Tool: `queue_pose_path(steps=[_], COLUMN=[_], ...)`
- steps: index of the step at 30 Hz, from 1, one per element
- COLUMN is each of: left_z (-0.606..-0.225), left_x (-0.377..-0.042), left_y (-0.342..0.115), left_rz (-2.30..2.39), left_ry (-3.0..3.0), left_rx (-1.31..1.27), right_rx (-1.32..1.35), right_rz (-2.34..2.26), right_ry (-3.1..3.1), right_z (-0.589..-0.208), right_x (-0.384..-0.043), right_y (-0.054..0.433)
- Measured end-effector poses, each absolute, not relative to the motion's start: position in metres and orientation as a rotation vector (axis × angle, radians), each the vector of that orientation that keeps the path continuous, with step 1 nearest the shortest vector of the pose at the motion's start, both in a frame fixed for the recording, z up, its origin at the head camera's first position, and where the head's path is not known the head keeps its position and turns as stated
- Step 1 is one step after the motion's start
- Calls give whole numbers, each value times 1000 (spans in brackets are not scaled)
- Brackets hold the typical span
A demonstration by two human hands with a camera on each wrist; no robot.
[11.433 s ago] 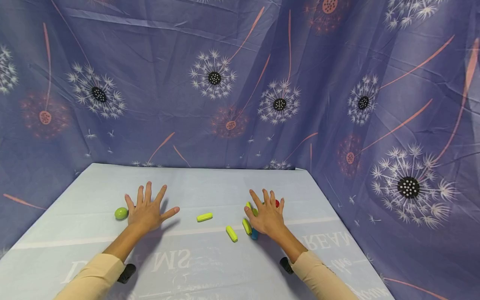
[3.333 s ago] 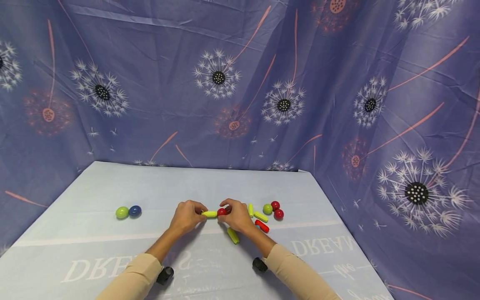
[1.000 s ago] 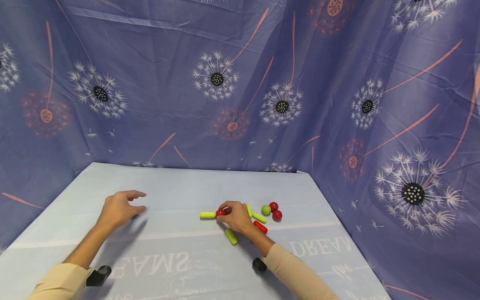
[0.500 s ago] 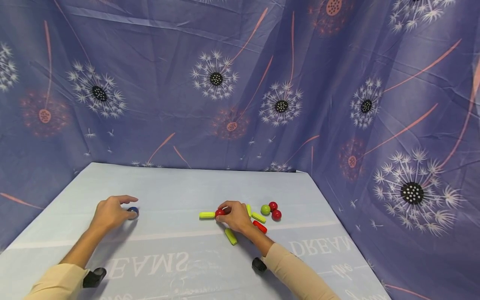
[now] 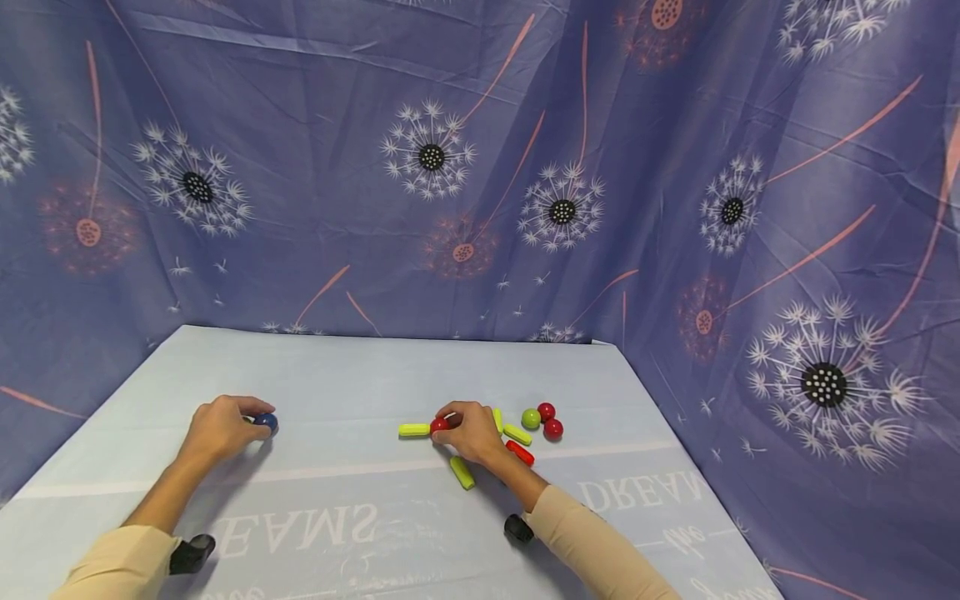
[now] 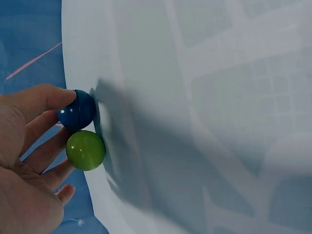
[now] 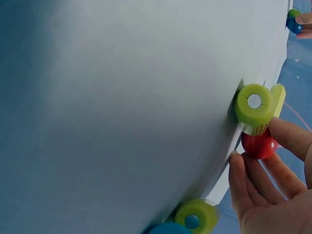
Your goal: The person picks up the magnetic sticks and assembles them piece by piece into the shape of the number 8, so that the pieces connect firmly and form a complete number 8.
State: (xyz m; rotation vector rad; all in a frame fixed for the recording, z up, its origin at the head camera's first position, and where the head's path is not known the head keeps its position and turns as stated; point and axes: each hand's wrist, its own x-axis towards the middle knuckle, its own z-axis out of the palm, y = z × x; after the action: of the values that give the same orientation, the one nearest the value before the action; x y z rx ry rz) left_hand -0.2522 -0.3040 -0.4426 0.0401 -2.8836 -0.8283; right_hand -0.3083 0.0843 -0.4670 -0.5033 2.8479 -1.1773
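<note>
My left hand (image 5: 217,429) pinches a glossy blue ball (image 6: 78,109) at the left of the table. Touching that ball is a green ball (image 6: 86,150), mostly hidden behind the hand in the head view. Near the middle, my right hand (image 5: 472,432) holds a red ball (image 5: 439,426) between thumb and fingers. The red ball sits against the right end of a yellow faceted stick (image 5: 414,430), which lies crosswise on the table. In the right wrist view, the round end of a yellow-green stick (image 7: 254,105) partly covers the red ball (image 7: 259,146).
Around the right hand lie a yellow-green stick (image 5: 462,472), a yellow stick (image 5: 517,434), another yellow stick (image 5: 497,419) and a red stick (image 5: 520,453). Farther right sit a green ball (image 5: 531,418) and two red balls (image 5: 547,412). A patterned curtain (image 5: 315,208) surrounds the table.
From the yellow stick, my left hand has moved left to the blue ball, and its fingers have closed on it. My right hand stays at the red ball.
</note>
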Motion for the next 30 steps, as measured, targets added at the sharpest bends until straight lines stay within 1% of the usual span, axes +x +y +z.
queue_pose_path(steps=[12, 23, 30], left_z=[-437, -421, -425], left_x=[-257, -261, -266], left_y=[-294, -251, -222], left_rz=[-842, -936, -1020], left_ry=[-2861, -2821, -2790], left_rx=[-4, -155, -206], right_rx=[-515, -504, -503], right_rz=[-1182, -1193, -1189], right_ry=[2852, 2836, 2838], right_z=[-467, -468, -466], right_x=[-308, -308, -309], right_y=[85, 86, 85])
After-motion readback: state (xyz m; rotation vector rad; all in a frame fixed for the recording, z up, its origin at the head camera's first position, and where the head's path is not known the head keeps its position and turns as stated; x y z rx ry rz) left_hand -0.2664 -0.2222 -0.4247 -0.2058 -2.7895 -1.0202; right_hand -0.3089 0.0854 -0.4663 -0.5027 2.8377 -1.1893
